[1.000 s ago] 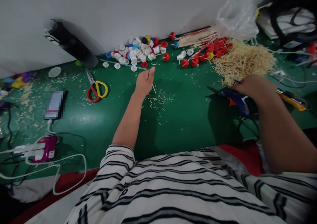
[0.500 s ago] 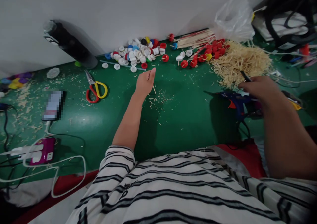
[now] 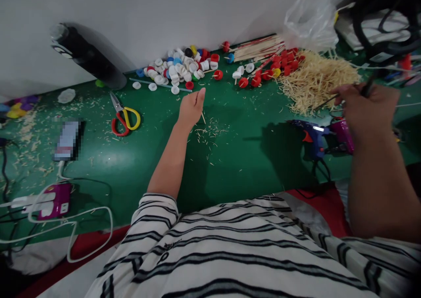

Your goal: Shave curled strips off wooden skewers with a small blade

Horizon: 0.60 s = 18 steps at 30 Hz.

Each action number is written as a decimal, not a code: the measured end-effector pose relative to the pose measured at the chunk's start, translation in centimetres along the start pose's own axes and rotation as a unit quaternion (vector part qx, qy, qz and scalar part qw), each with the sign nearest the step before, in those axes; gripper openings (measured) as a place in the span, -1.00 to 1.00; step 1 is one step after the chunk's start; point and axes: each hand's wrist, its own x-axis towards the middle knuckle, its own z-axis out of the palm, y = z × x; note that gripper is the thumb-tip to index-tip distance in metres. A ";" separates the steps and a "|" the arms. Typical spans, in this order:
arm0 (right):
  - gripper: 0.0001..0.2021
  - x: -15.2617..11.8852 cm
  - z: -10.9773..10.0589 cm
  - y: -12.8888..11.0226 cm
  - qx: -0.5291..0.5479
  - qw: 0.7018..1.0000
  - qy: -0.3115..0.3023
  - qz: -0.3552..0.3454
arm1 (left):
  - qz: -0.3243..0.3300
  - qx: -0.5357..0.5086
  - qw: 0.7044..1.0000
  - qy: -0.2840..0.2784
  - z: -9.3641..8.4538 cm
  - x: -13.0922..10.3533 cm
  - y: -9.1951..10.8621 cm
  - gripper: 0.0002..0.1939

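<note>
My left hand (image 3: pixel 191 109) is closed over the middle of the green table, with a short thin wooden stick (image 3: pixel 203 118) poking out below it. Small wood slivers (image 3: pixel 212 131) lie scattered beside that hand. On the right, my raised right hand (image 3: pixel 370 107) grips a slim dark tool (image 3: pixel 368 87); a thin tip shows to the left of the fingers, but its exact kind is unclear. The tip is near the heap of pale wood shavings (image 3: pixel 320 80). Below and left of this hand lies a blue glue gun (image 3: pixel 312 135).
Bottle caps (image 3: pixel 179 67) are piled by the wall, with red caps on sticks (image 3: pixel 256 79) and a bundle of sticks (image 3: pixel 256 48) to their right. Scissors (image 3: pixel 126 118), a phone (image 3: pixel 68 139), a dark bottle (image 3: pixel 92 59) and a purple power strip (image 3: pixel 59 201) with cables occupy the left side.
My right hand has lifted and moved right, tool in grip, uncovering more of the glue gun. My left hand stays nearly in place, while the whole view has shifted slightly.
</note>
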 end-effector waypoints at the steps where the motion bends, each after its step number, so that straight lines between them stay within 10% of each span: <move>1: -0.63 -0.2 0.2 -0.8 -0.002 0.999 -0.037 0.010 | 0.000 0.007 1.000 0.004 0.0 0.0 0.0 -0.31; 8: -0.63 0.5 4.8 -5.2 -0.205 0.935 -0.290 0.016 | 0.002 0.034 0.999 0.016 0.0 0.0 0.1 -0.28; 13: -0.56 1.2 6.9 -5.4 -0.363 0.888 -0.281 -0.019 | -0.009 0.039 0.999 0.009 -0.1 0.0 0.0 -0.28; 18: -0.51 0.0 4.4 -4.8 -0.378 0.888 -0.262 -0.020 | -0.014 0.039 0.999 0.004 -0.2 0.0 0.1 -0.29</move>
